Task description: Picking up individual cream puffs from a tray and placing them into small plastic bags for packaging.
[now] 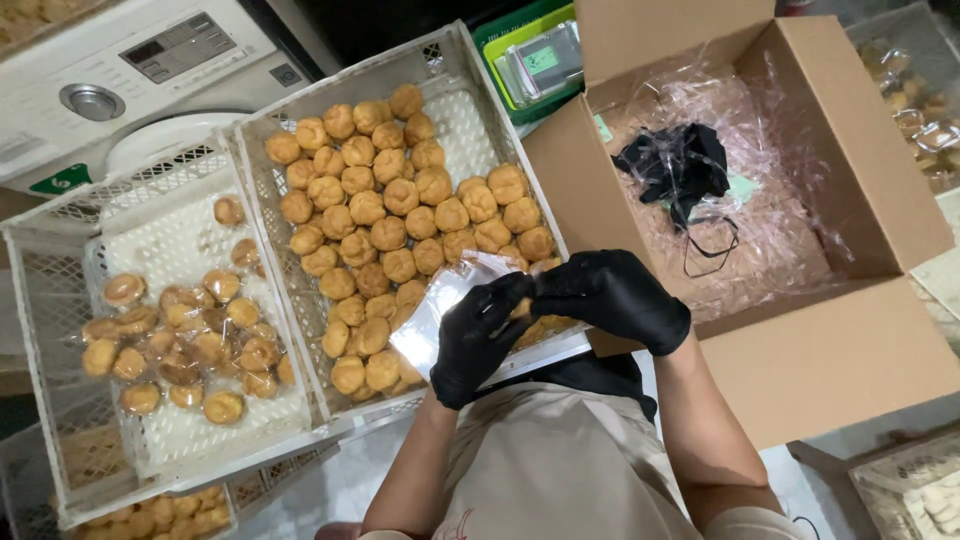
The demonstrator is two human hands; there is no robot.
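Left hand in black glove (478, 340) pinches small clear plastic bag (447, 305) over near edge of white lattice crate of round golden pastries (400, 215); right hand in black glove (612, 297) closed on bag's mouth. Best: hold mouth wide, keep bag above crate. Open cardboard box (840, 340) right of crate.

Blk gloves on left hand (478, 340) & right hand (612, 297); golden-brown pastries (390, 215); white crates (262, 180); tan cardboard box (850, 350).
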